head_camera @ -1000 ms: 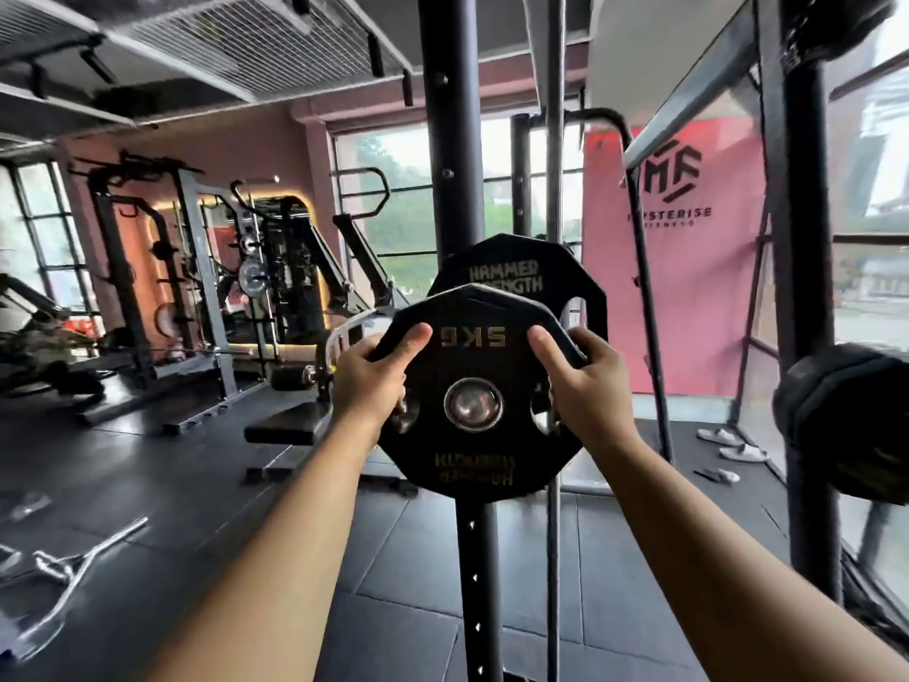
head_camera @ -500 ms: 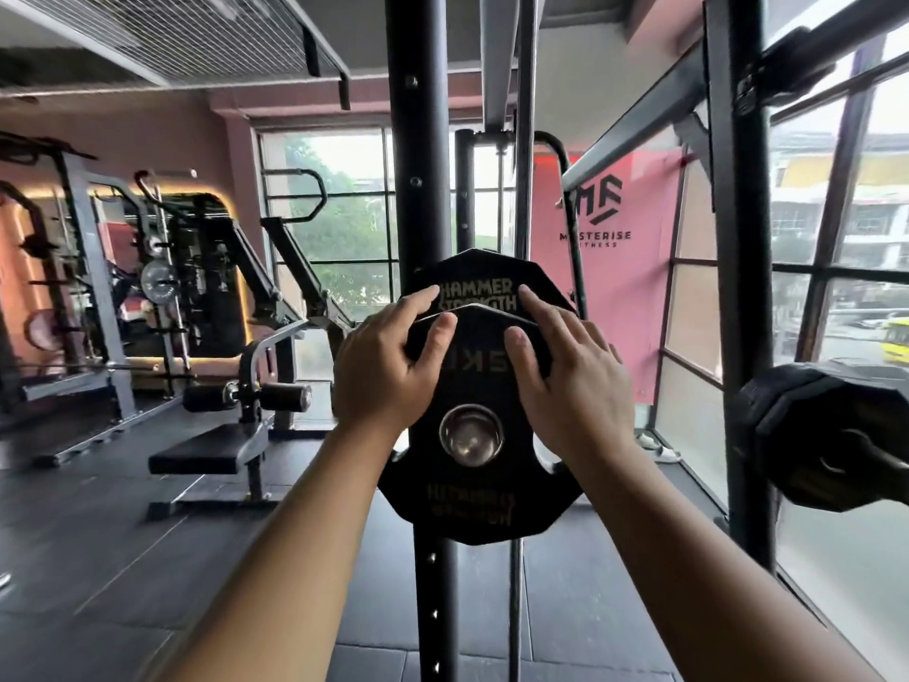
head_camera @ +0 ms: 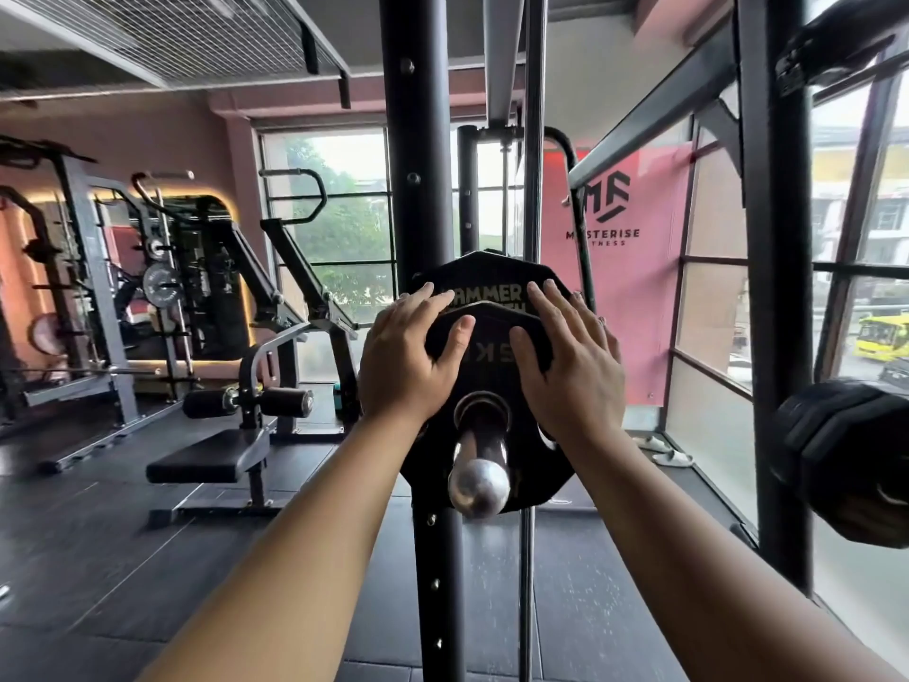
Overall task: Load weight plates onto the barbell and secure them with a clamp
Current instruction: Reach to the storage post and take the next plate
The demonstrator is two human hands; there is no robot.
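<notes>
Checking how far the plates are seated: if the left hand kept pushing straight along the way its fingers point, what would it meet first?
The left hand already lies flat on the small 5 kg plate, fingertips reaching the larger plate behind it. Pushing on, it would probably meet that larger plate first; the gap between the plates is unclear.

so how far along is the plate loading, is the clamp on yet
Done: a larger plate and the smaller 5 kg plate are both on the barbell sleeve. In hand: the left hand and right hand lie flat on the plates. Left: no clamp shows on the bare sleeve end.
</notes>
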